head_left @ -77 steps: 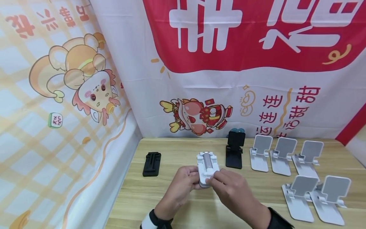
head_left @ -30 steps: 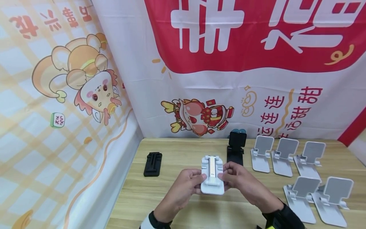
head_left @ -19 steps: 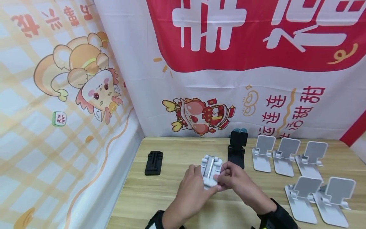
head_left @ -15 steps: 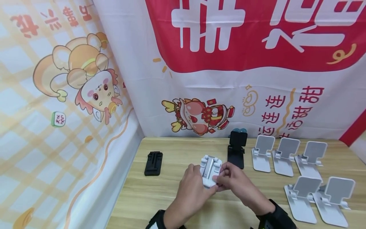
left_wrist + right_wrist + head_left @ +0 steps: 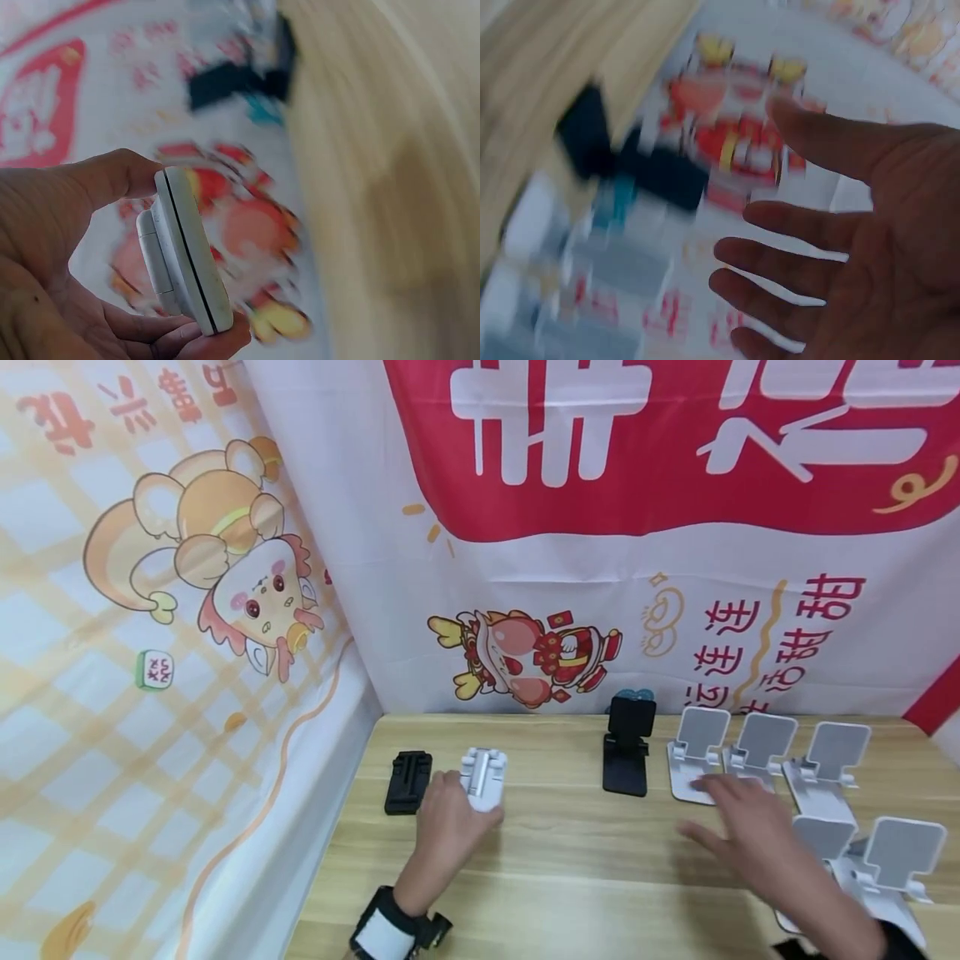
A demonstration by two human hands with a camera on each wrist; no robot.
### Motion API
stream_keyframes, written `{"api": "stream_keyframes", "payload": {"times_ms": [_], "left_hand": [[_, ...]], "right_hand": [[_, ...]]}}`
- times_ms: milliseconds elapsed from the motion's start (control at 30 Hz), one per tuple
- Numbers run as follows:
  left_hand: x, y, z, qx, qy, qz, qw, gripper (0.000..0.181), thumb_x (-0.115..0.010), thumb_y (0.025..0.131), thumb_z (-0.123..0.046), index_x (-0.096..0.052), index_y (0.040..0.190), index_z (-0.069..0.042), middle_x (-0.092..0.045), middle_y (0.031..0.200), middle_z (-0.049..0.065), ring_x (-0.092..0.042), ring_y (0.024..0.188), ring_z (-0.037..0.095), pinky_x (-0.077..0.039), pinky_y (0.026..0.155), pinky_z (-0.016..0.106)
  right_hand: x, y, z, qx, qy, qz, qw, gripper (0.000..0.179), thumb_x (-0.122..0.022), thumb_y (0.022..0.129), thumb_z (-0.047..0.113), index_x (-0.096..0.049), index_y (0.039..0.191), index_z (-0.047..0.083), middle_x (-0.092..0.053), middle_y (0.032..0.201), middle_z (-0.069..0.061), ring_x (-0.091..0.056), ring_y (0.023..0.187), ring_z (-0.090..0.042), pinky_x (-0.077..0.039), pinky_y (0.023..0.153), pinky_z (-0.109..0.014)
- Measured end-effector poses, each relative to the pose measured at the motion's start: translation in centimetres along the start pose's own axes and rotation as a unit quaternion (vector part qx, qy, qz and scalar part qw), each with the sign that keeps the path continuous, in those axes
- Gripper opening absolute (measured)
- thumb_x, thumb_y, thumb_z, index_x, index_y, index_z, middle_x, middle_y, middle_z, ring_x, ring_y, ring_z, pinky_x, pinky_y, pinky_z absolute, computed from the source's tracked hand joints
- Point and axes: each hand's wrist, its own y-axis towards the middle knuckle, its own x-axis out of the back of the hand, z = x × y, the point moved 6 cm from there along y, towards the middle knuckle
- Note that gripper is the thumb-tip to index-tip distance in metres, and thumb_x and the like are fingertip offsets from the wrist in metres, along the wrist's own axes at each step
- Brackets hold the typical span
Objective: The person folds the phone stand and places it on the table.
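A folded white phone stand [image 5: 489, 781] is gripped by my left hand [image 5: 448, 827], thumb on its near right side and fingers on its left. The left wrist view shows this stand [image 5: 191, 255] edge-on, pinched between thumb and fingertips. Just left of the hand, a folded black phone stand [image 5: 408, 782] lies on the table. My right hand [image 5: 761, 839] holds nothing; its spread fingers reach over the white unfolded stands and partly cover them. In the right wrist view the hand [image 5: 877, 240] shows its palm with fingers apart.
On the wooden table [image 5: 570, 860], an unfolded black phone stand [image 5: 628, 768] stands at the back. Right of it are several unfolded white stands [image 5: 703, 731] with grey pads, in two rows. A printed cloth [image 5: 525, 568] hangs behind; another cloth [image 5: 225, 735] borders the left side.
Both hands held the folded white stand at the middle. My right hand has let go and moved right, while my left hand has carried the stand left towards the folded black one.
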Motion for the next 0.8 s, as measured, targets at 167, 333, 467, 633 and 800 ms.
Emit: {"api": "stream_keyframes", "payload": {"times_ms": [167, 333, 467, 633, 800], "left_hand": [[-1.5, 2.1, 3.8, 0.025, 0.036, -0.01, 0.999, 0.062, -0.08, 0.06, -0.034, -0.06, 0.097, 0.012, -0.051, 0.083, 0.013, -0.051, 0.072, 0.024, -0.047, 0.054, 0.033], [-3.2, 2.7, 5.9, 0.031, 0.056, -0.002, 0.998, 0.057, -0.08, 0.061, -0.033, -0.061, 0.09, 0.011, -0.05, 0.081, 0.014, -0.05, 0.071, 0.025, -0.047, 0.054, 0.035], [-4.2, 3.0, 6.7, 0.035, 0.062, 0.004, 0.9975, 0.054, -0.083, 0.061, -0.031, -0.062, 0.089, 0.011, -0.051, 0.083, 0.017, -0.05, 0.073, 0.027, -0.048, 0.056, 0.038], [-5.2, 3.3, 7.5, 0.05, 0.081, 0.026, 0.9951, 0.049, -0.085, 0.061, -0.028, -0.063, 0.085, 0.009, -0.052, 0.084, 0.017, -0.05, 0.074, 0.027, -0.049, 0.059, 0.039], [-5.6, 3.7, 7.3, 0.049, 0.109, 0.047, 0.9917, 0.045, -0.083, 0.065, -0.03, -0.064, 0.079, 0.009, -0.052, 0.088, 0.021, -0.049, 0.075, 0.027, -0.049, 0.058, 0.039]], "right_hand": [[1.5, -2.7, -7.8, -0.03, -0.117, 0.065, 0.9905, 0.073, -0.088, 0.054, 0.021, -0.064, 0.119, -0.003, -0.065, 0.109, -0.029, -0.057, 0.097, -0.046, -0.045, 0.084, -0.064], [0.7, -3.7, -11.4, -0.087, -0.108, 0.144, 0.9798, 0.039, -0.082, 0.065, 0.004, -0.073, 0.102, 0.003, -0.07, 0.088, -0.015, -0.063, 0.076, -0.03, -0.054, 0.067, -0.054], [0.9, -3.4, -11.4, -0.085, -0.105, 0.118, 0.9838, 0.02, -0.074, 0.073, -0.005, -0.074, 0.089, 0.007, -0.07, 0.081, -0.008, -0.061, 0.071, -0.025, -0.055, 0.067, -0.053], [1.2, -3.0, -10.9, -0.069, -0.123, 0.11, 0.9839, 0.022, -0.072, 0.074, -0.006, -0.074, 0.083, 0.014, -0.07, 0.083, -0.006, -0.063, 0.074, -0.027, -0.055, 0.065, -0.051], [1.3, -2.8, -10.6, -0.059, -0.13, 0.107, 0.984, 0.022, -0.072, 0.075, -0.004, -0.074, 0.082, 0.017, -0.07, 0.081, -0.003, -0.061, 0.069, -0.022, -0.055, 0.059, -0.045]]}}
